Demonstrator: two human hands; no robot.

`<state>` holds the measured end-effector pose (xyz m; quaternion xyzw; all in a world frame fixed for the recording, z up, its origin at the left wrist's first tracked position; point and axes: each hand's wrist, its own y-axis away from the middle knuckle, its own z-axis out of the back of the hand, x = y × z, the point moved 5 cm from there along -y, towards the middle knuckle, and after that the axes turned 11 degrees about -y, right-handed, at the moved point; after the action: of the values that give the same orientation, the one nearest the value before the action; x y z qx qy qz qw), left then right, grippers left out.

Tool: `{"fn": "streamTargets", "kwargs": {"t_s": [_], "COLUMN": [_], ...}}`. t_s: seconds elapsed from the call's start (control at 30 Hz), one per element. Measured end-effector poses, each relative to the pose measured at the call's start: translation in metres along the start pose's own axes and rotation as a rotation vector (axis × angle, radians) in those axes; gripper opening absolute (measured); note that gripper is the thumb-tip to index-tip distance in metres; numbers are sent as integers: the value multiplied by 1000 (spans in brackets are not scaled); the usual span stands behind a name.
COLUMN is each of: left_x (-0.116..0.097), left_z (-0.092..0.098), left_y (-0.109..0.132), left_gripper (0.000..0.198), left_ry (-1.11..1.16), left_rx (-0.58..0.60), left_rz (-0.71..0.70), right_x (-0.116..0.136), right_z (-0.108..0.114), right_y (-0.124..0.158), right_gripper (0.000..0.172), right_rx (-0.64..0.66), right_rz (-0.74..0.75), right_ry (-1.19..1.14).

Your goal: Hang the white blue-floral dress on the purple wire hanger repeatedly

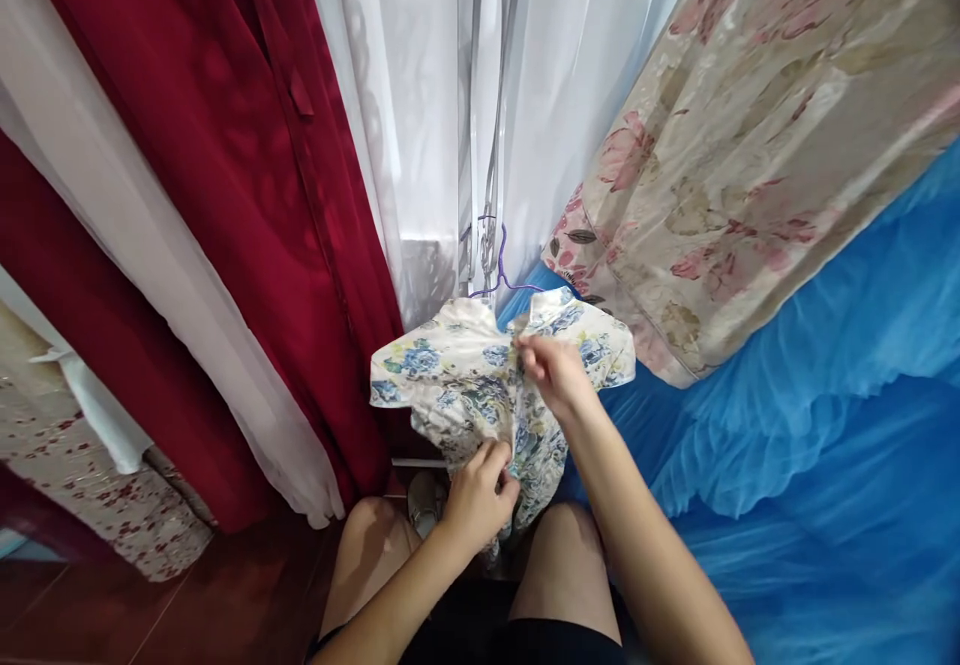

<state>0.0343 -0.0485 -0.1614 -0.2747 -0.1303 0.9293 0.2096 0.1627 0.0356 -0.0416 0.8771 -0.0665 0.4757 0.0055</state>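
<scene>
**Bright centre, dim floor, stretched edges**

Light is strongest at the upper centre, where the long white hanging fabric [420,95] looks nearly washed out. It seems to come from above. Mottled, soft-edged shadows lie across the deep red smooth fabric [187,145] at upper left, and a pale sheen runs over the beige fabric with pink flowers [720,175] at upper right. The reddish-brown tiled floor [217,595] at lower left sinks into dimness. The white short-sleeved garment with blue flowers [442,345] is evenly lit mid-frame; the right hand [559,370] above it looks slightly blurred. Wide-angle distortion slants and stretches the sides, and the blue ruffled sheer fabric [825,505] at lower right appears soft.
</scene>
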Motion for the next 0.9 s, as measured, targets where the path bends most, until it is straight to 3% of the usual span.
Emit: {"fn": "streamTargets", "kwargs": {"t_s": [0.1,0.2,0.3,0.43,0.53,0.67,0.77,0.9], "left_x": [-8,-10,-7,-10,-23,-32,-6,88], "left_z": [-1,12,54,118,137,149,171,190], "left_y": [4,1,-27,-85,-117,-127,-123,-117], "left_gripper": [29,24,17,33,17,14,13,13], "left_ry": [-139,-135,50,221,153,76,115,433], "left_rx": [145,234,72,-248,-290,-361,-570,-821], "left_rz": [-118,-221,-224,-217,-280,-291,-175,152], "right_x": [22,20,8,10,14,-5,-37,-71], "right_z": [-22,-27,-21,-19,-21,-9,10,26], "right_y": [-26,-19,0,16,13,0,-1,18], "right_gripper": [18,18,15,13,15,22,26,24], "right_rx": [1,4,7,70,118,70,6,-6], "right_rz": [65,126,137,204,258,287,248,150], "right_ry": [-64,-74,-30,67,139,186,203,208]}}
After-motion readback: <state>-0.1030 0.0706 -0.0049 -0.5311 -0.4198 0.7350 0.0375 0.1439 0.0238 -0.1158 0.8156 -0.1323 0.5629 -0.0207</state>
